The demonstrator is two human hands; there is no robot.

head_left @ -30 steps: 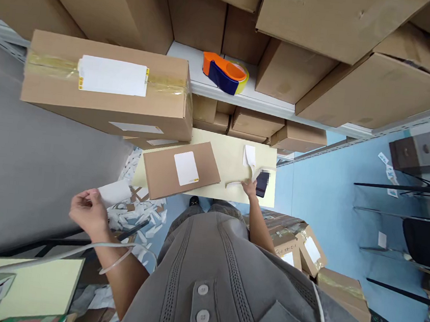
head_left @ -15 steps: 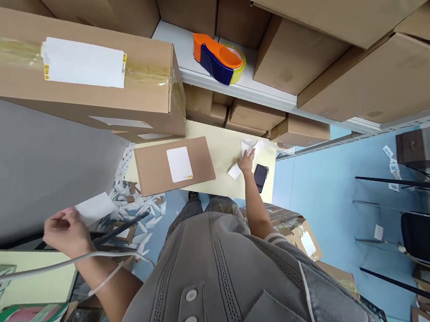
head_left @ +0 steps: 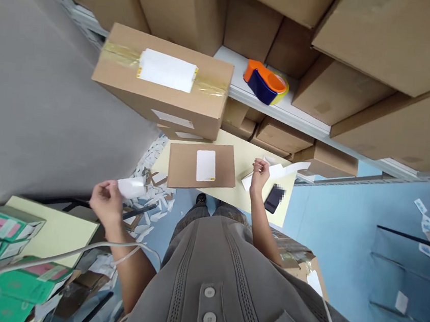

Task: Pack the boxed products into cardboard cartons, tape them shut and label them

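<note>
At the lower left, away from the table, my left hand (head_left: 107, 198) pinches the edge of a curled white paper sheet (head_left: 131, 187), label-sized with a glossy sheen. Over the right part of the table my right hand (head_left: 260, 176) is closed, fingers curled in front of a strip of white paper labels (head_left: 277, 171). Whether those fingertips grip the strip is hidden. Between the hands a flat cardboard box (head_left: 181, 165) lies on the pale yellow table (head_left: 230, 196), bearing a white label (head_left: 206, 165). A dark phone (head_left: 273, 199) lies right of my right wrist.
An orange and blue tape dispenser (head_left: 265, 81) sits on the shelf (head_left: 308, 113) among cardboard boxes. A large taped box (head_left: 127, 77) stands at the table's back left. White paper scraps (head_left: 156, 150) litter the floor. Green boxes (head_left: 25, 282) and a cable (head_left: 75, 247) are at lower left.
My view has turned, shifting the scene rightward. My right hand's fingers have curled from spread, and the label strip lies more stretched out. My left hand still holds the sheet, now more curled.
</note>
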